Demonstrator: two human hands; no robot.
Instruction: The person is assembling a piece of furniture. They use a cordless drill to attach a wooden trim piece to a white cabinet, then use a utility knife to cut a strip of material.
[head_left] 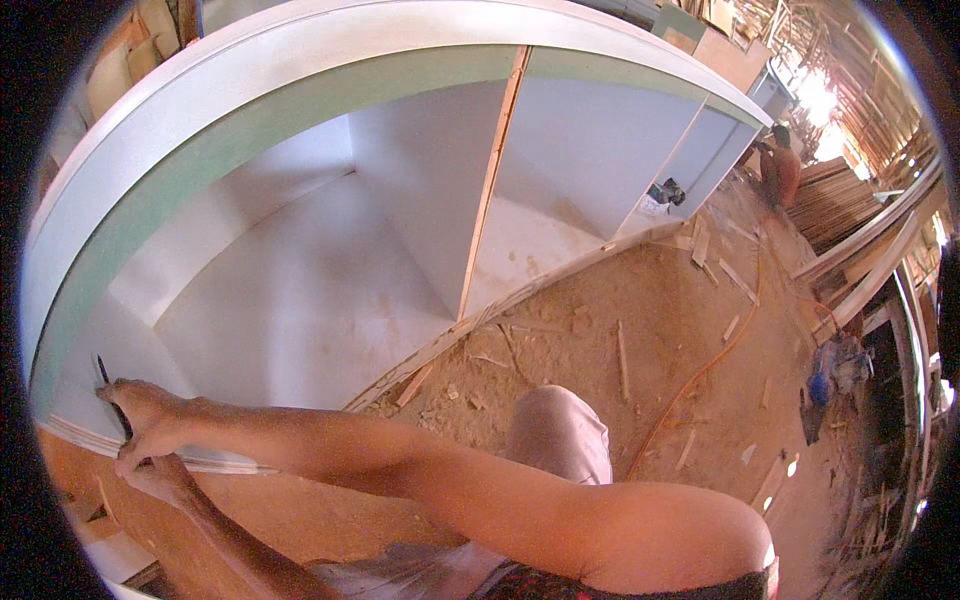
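Both hands meet at the left end of a large white cabinet (pixel 300 270) with a pale green inner edge. My right hand (pixel 150 408), its arm stretched across from the right, is closed around a slim dark rod-like tool (pixel 102 369). The tool's tip sticks up past the fingers beside the cabinet's side panel; its exact kind is unclear. Just below, my left hand (pixel 160 478) is closed against the lower side of my right hand, near the cabinet's bottom edge. Whatever its fingers hold is hidden.
A wooden-edged divider (pixel 495 180) splits the cabinet. Wood scraps (pixel 622 360) and an orange cable (pixel 690 385) lie on the dirt floor. My knee (pixel 560 435) is close in front. Another person (pixel 780 170) crouches at the far right, by stacked boards (pixel 832 205).
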